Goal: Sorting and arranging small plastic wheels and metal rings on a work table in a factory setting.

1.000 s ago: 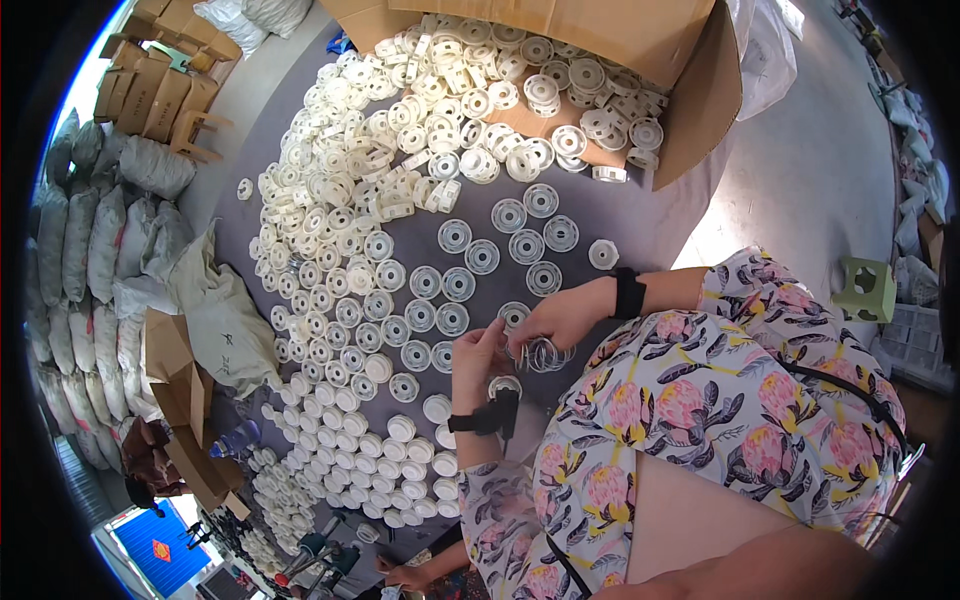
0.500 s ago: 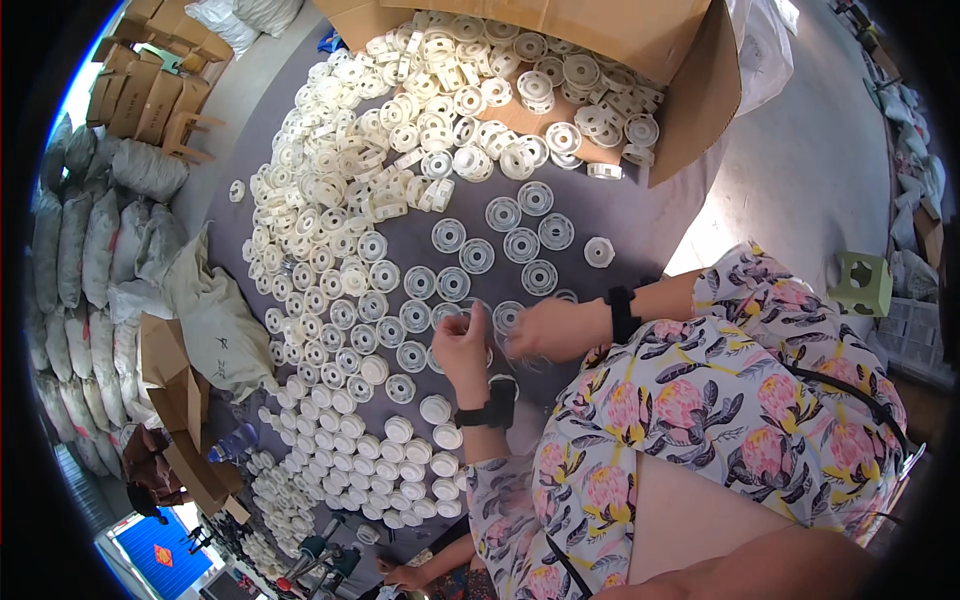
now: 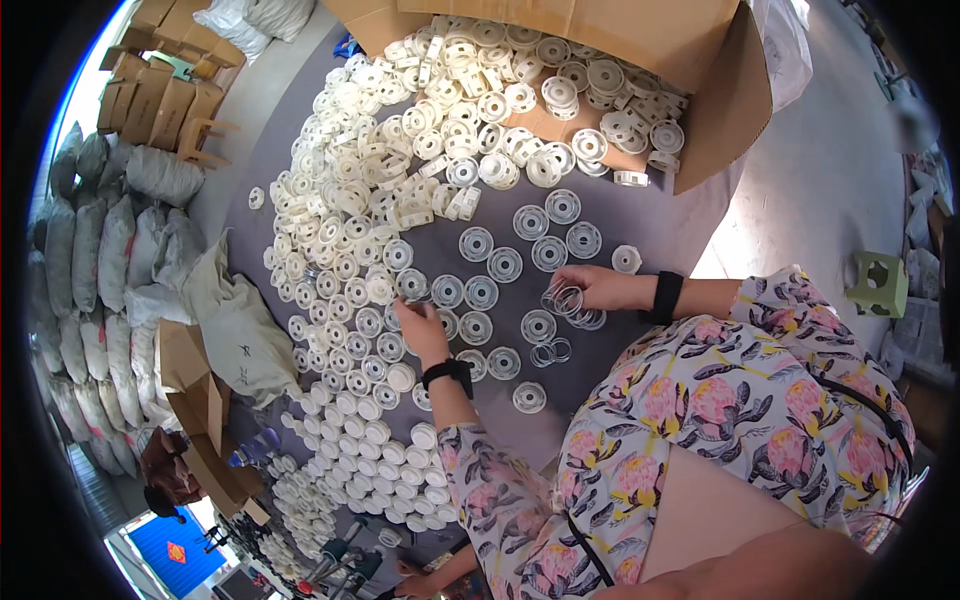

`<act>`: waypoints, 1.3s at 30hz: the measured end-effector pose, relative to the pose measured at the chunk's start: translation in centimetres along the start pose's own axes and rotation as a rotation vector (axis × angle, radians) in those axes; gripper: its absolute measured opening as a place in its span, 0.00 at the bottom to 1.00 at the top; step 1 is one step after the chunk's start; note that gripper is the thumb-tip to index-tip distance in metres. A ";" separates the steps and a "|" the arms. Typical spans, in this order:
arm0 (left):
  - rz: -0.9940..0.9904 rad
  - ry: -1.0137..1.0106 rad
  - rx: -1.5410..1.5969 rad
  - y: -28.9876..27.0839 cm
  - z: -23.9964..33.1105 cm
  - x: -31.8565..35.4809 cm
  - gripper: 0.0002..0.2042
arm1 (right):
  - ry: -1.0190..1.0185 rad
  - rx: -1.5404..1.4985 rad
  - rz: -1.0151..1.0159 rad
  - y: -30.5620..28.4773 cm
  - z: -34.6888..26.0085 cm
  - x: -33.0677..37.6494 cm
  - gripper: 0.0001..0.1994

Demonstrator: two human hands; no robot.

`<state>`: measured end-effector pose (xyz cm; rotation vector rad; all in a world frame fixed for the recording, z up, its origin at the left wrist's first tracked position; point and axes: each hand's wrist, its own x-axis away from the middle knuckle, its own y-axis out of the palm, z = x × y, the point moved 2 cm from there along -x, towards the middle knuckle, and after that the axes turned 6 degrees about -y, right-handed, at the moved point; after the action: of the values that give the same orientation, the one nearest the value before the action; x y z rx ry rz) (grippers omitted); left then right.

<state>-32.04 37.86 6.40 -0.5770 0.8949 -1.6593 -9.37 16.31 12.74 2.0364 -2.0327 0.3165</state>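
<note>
My right hand point(image 3: 605, 287) is closed on several thin, shiny rings point(image 3: 572, 308) that hang from its fingertips above the grey cloth. Farther left, my left hand point(image 3: 422, 328) reaches in among the white round parts, its fingers pinched together over one white slotted disc point(image 3: 412, 286). Whatever those fingertips hold is too small to make out. Between the hands, white discs with ring-shaped centres lie flat in loose rows, among them one disc point(image 3: 481, 293). A few loose rings point(image 3: 550, 352) rest on the cloth beside another disc point(image 3: 538, 326).
A large heap of white parts point(image 3: 350, 150) spreads from an open cardboard box point(image 3: 730, 110) at the far side. White caps point(image 3: 380, 450) stand in rows near the front left. A cloth sack point(image 3: 240, 330) lies at the left edge. Another person's hand point(image 3: 420, 583) shows at the bottom.
My hands, close together before, are now apart: the left has moved left to the discs, the right away to the right with the rings. The view has shifted slightly.
</note>
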 end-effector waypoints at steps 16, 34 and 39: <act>-0.044 0.290 -0.357 3.9 2.9 -5.3 0.21 | 0.167 -0.310 0.214 -0.3 2.9 -1.5 0.20; 0.012 -0.156 0.203 0.6 -2.4 -3.8 0.09 | 0.317 -0.318 0.148 -0.3 2.3 -3.4 0.19; 0.073 -0.158 -0.028 0.0 -1.3 -4.0 0.14 | 0.279 -0.340 0.152 -0.7 2.8 -3.2 0.18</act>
<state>-31.93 42.07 5.90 -0.6766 0.8153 -1.5155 -8.72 18.38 9.01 1.5491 -1.9190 0.2469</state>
